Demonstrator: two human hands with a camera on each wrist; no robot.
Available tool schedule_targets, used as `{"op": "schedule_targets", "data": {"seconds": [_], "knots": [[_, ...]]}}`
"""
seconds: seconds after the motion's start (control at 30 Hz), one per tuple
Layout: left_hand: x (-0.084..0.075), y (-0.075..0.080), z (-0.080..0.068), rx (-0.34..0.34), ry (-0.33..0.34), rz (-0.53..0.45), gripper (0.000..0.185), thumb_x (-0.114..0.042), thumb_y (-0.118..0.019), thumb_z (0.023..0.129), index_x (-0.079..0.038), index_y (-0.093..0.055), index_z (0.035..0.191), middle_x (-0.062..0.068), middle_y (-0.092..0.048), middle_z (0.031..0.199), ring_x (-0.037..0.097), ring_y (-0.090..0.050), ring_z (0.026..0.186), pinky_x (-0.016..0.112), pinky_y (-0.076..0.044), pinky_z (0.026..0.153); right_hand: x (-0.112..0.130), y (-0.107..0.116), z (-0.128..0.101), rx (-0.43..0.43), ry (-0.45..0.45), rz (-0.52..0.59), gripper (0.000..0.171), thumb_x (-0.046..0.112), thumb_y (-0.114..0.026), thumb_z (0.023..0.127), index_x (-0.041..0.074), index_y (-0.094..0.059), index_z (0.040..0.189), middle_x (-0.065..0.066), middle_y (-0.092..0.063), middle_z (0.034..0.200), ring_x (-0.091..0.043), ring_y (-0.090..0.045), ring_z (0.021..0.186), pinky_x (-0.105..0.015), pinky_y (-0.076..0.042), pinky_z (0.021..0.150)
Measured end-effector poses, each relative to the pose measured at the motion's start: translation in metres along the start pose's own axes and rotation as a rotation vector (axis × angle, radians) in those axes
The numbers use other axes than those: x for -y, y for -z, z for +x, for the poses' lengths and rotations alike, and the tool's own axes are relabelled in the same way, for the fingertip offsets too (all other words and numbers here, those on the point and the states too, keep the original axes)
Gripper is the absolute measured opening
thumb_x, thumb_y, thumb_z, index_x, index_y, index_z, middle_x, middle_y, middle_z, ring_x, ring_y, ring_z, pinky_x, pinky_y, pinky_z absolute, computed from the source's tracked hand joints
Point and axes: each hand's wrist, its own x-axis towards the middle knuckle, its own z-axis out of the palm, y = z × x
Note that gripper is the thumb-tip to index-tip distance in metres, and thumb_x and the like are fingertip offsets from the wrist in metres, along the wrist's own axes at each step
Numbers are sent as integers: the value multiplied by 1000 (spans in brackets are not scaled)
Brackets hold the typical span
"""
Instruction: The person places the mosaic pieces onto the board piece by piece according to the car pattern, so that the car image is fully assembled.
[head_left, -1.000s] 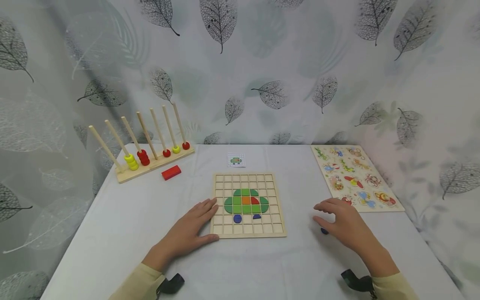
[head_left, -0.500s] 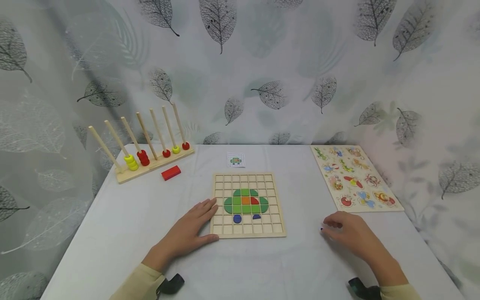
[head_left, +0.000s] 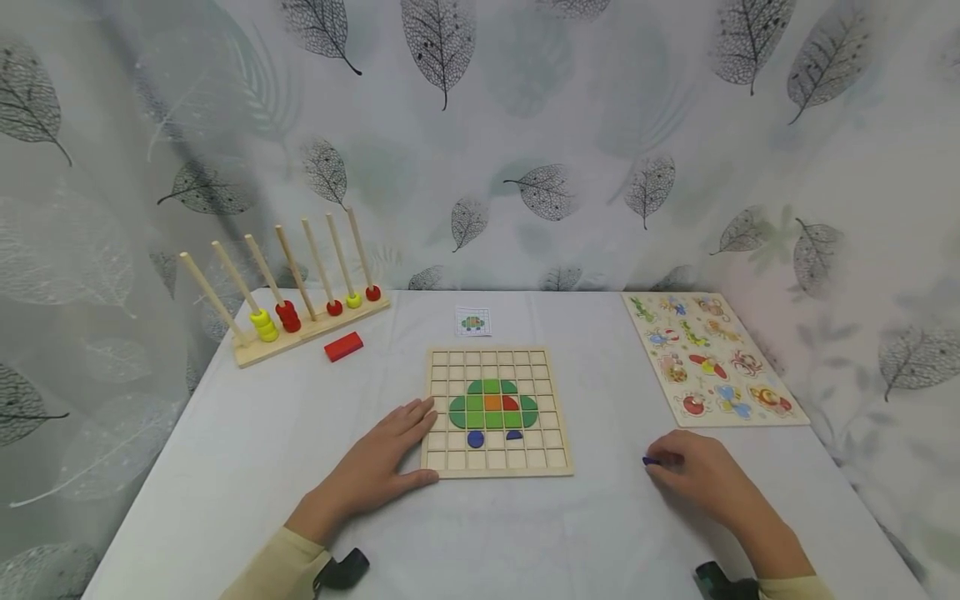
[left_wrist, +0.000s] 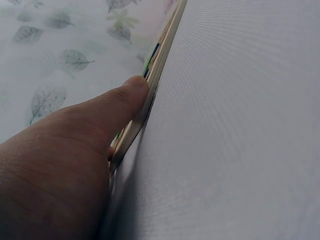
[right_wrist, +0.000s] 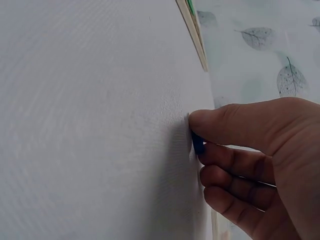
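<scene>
My right hand (head_left: 697,471) pinches a small blue piece (right_wrist: 198,144) between thumb and fingertips, low over the white table right of the board. Its full outline is hidden by the fingers. In the head view my left hand (head_left: 375,458) rests at the left edge of a wooden grid board (head_left: 558,458), fingers straight and thumb at the near corner. The board carries green, orange and red pieces in a car-like shape. Below them lie a round blue shape (head_left: 476,439) and a blue half circle (head_left: 513,434) with its flat side down.
A small picture card (head_left: 473,322) lies behind the board. At back left stands a peg rack (head_left: 311,327) with red and yellow beads, a red block (head_left: 343,346) in front of it. An animal picture board (head_left: 712,358) lies at the right.
My right hand has moved slightly right and towards me, and its fingers have closed on the blue piece that lay on the table. The left hand has stayed put.
</scene>
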Motion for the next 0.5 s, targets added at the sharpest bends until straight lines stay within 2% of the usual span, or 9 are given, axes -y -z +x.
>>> {"op": "schedule_targets", "data": {"seconds": [0.33,0.5], "knots": [[0,0,1,6,3,3,92,-61,-73,98,-9,-42,168,2,-29,177,25,-23,164,48,-23,132,10,4,0,-94,84,-22,14,14,-90,89,21,-82,99,13,-71,96,-13,-68,91,-46,-62,83],[-1,1,0,7,7,-1,92,-60,-74,98,-9,-42,167,2,-29,177,25,-24,164,48,-23,131,20,12,3,-145,137,-12,17,11,-90,89,23,-82,99,15,-71,97,-14,-70,93,-47,-64,84]]}}
